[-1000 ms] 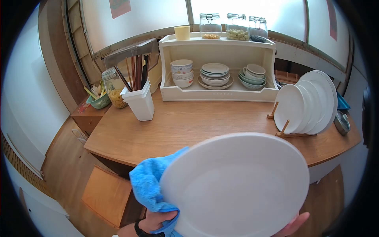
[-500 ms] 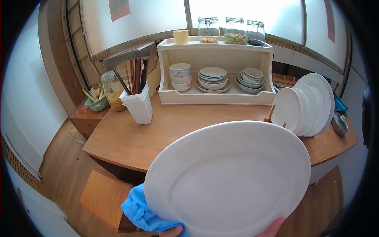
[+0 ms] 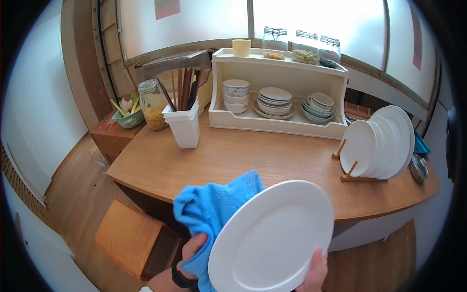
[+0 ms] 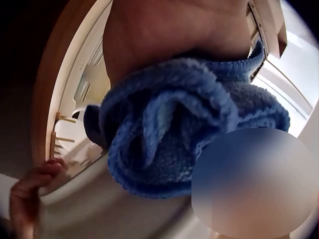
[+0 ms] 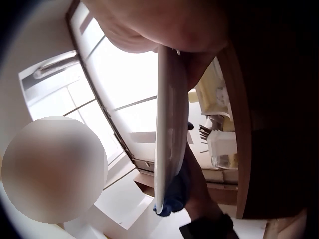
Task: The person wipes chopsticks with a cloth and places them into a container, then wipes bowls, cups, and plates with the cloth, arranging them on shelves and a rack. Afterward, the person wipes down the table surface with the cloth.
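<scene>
A white oval plate (image 3: 272,236) is held up in front of the table's near edge, tilted. My left hand (image 3: 193,250), with a black band at the wrist, grips a blue cloth (image 3: 214,204) at the plate's left side; the cloth bunches over the palm in the left wrist view (image 4: 169,129). My right hand (image 3: 315,272) pinches the plate's lower right rim, thumb on the front face. Seen edge-on in the right wrist view, the plate (image 5: 169,114) hangs from the right hand (image 5: 159,25), with the cloth (image 5: 174,194) at its far end.
White plates (image 3: 360,148) stand in a wooden rack (image 3: 362,178) at the table's right. A cream shelf (image 3: 277,127) holds bowls and dishes, with jars (image 3: 305,47) and a yellow cup (image 3: 241,47) on top. Chopsticks fill a white holder (image 3: 185,131). A wooden stool (image 3: 129,236) stands lower left.
The plate has turned more upright and looks narrower, its right edge moved left. More of the cloth and both hands show. The head view has shifted slightly left.
</scene>
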The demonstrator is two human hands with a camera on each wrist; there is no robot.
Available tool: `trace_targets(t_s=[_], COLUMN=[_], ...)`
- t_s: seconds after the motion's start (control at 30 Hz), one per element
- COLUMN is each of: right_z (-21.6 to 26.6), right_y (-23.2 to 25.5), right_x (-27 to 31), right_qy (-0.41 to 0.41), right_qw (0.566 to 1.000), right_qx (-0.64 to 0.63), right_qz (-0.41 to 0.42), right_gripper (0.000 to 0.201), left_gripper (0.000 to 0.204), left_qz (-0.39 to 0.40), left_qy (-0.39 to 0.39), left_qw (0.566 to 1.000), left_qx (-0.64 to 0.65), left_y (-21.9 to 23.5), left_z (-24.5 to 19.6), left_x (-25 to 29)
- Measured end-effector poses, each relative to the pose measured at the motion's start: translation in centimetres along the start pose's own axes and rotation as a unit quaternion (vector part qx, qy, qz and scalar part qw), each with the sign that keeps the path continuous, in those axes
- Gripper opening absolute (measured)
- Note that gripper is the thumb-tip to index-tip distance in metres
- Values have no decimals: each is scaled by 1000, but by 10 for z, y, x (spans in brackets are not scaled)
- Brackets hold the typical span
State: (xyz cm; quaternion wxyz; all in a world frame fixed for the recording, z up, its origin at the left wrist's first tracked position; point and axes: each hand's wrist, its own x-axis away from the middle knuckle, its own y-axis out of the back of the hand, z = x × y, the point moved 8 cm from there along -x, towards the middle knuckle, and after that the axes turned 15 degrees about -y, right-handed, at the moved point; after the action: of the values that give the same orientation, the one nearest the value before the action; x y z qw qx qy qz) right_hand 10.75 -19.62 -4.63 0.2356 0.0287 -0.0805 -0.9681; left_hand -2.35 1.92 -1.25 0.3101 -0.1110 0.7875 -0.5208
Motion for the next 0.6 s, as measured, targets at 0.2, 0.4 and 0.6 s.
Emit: trace_targets(t_s=[0.2,0.4,0.6], right_z=[-18,4,11], right_y=[-31,-11,-22], right_x=[0,-17,-5], right_qy=[-273,-210,-165], right_qw=[885,944,961], right_qx=[-378,-253,-218], right_qz=[17,-31,32], right_gripper=[47,46,44], left_gripper=[60,61,62], left_qz=[-54,-71,-91], left_qy=[122,92,58], left_qw=[952,974,987], left_qx=[276,196,117], left_y=[12,25,36], left_z=[22,17,14], left_x=[-9,-11,-4])
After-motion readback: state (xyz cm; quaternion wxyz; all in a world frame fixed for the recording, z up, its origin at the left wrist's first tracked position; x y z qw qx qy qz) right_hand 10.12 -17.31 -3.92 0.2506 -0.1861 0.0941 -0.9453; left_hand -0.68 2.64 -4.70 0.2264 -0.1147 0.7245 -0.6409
